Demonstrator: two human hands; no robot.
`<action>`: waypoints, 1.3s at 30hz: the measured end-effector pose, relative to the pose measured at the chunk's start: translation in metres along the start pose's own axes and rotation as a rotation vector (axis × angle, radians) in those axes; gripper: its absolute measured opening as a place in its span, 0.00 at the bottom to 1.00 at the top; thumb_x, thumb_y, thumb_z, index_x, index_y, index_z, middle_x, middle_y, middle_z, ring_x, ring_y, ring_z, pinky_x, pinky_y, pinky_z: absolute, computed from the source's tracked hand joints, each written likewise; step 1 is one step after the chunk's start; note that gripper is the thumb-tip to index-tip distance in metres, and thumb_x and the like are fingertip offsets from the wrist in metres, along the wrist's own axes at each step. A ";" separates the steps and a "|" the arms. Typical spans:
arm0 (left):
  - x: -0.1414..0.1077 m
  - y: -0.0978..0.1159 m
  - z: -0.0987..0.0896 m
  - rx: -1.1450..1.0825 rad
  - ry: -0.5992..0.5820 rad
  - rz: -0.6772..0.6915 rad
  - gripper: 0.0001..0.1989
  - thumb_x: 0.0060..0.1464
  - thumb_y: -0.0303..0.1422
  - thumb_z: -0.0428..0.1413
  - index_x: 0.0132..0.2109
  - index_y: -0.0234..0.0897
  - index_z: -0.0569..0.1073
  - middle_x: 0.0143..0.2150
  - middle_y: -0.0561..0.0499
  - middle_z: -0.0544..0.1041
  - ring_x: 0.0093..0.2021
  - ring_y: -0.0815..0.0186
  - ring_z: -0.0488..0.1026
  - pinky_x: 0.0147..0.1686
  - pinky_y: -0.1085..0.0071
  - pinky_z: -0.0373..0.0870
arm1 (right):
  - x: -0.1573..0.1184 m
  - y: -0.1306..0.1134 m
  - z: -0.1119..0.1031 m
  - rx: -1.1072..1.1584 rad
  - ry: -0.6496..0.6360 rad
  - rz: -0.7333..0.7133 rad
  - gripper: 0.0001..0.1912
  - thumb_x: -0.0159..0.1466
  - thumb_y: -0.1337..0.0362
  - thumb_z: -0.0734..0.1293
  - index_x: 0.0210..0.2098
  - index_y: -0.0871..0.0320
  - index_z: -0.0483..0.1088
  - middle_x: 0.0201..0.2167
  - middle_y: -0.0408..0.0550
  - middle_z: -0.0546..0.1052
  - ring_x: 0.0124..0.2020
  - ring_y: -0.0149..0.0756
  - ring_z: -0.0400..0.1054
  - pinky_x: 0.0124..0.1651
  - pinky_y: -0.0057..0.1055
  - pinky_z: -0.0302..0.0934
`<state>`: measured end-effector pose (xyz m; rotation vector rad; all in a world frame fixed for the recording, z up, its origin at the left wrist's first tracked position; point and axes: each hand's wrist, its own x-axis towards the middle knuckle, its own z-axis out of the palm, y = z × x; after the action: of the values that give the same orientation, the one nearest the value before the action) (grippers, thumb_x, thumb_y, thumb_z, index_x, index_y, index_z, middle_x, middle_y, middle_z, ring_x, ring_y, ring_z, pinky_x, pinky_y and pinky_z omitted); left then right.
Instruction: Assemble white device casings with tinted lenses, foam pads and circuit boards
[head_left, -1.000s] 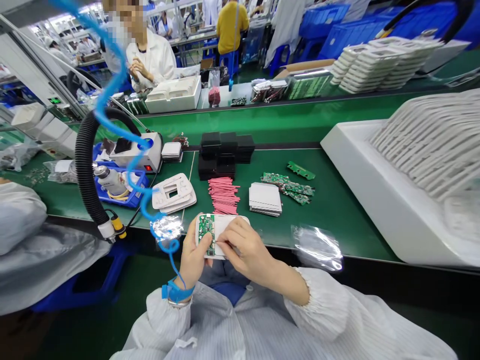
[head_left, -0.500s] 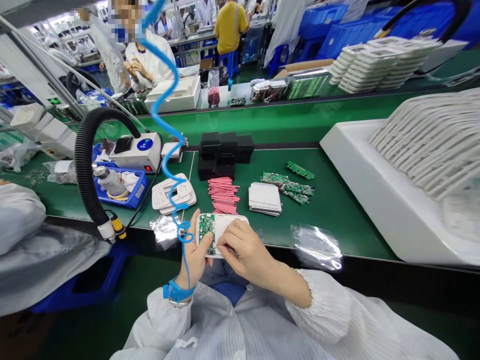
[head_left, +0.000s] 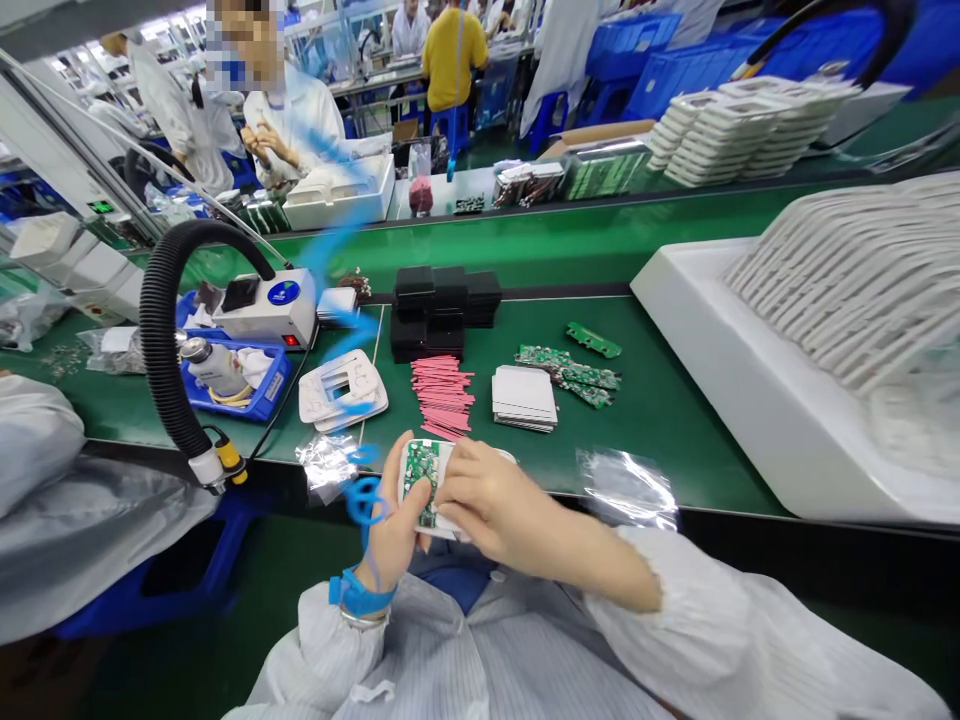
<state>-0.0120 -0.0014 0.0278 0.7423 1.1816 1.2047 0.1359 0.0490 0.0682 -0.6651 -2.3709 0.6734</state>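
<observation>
My left hand (head_left: 396, 525) grips the left end of a white plastic casing (head_left: 445, 458), with its thumb over a green circuit board (head_left: 422, 462) that sits in that end. Over the casing's middle and right part lies my right hand (head_left: 491, 500), fingers bent and pinched together. Whatever those fingers hold, if anything, is hidden beneath them. A blue wrist strap (head_left: 361, 594) with a blurred coiled cord circles my left wrist. Just beyond the casing are pink strips (head_left: 441, 395) in a pile and a stack of white cards (head_left: 523, 395).
Black blocks (head_left: 431, 310), loose circuit boards (head_left: 592, 380) and white frames (head_left: 322, 390) lie on the green bench. A black hose (head_left: 154, 330) and blue tray (head_left: 262, 400) stand left. A big white bin (head_left: 697, 330) of casings is at right. A co-worker (head_left: 292, 120) sits opposite.
The casing and both hands have moved slightly down and to the right, and the casing has tilted. My right forearm reaches further right. The blue cord has swung and blurred.
</observation>
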 end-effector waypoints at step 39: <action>0.041 -0.028 -0.019 -0.062 0.084 0.045 0.20 0.46 0.34 0.61 0.47 0.32 0.71 0.38 0.46 0.79 0.34 0.61 0.77 0.31 0.67 0.75 | -0.068 0.006 0.072 1.241 0.230 0.904 0.17 0.46 0.56 0.74 0.17 0.59 0.65 0.16 0.39 0.63 0.19 0.26 0.53 0.25 0.27 0.49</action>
<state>-0.0244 0.0280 -0.0143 0.6813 1.1964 1.3150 0.1393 -0.0086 -0.0127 -1.0536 -0.9412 2.0093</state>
